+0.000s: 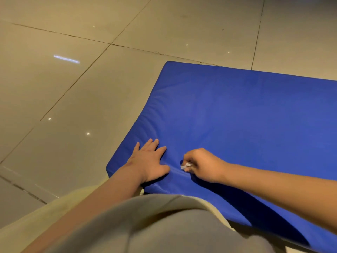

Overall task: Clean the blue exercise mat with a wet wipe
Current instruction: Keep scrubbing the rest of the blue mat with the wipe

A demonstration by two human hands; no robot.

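Blue exercise mat (237, 115): a thick padded slab lying flat on the tiled floor (73, 106). Its near left corner is just in front of me.
Left hand (148, 161): palm down on the mat near that corner. My fingers are straight and slightly spread, the thumb out to the side, pressing on the cover.
Right hand (202, 165): just beside my left one, knuckles up and fingers curled, pinching the wet wipe (185, 166) down against the mat.
Wipe: a small crumpled white wad that shows only at my right fingertips. It touches the mat between my two hands, and most of it is hidden inside my grip.
Cover: the shiny blue skin is puckered into a crease that runs from my left thumb toward the wipe, with softer wrinkles along the mat's left edge.
Floor: glossy beige tiles with dark grout lines and a few small bright reflections.
Clothing: my grey shirt (145, 225) fills the bottom of the view. Pale yellow cloth (45, 216) lies over my legs, against the mat's near edge.
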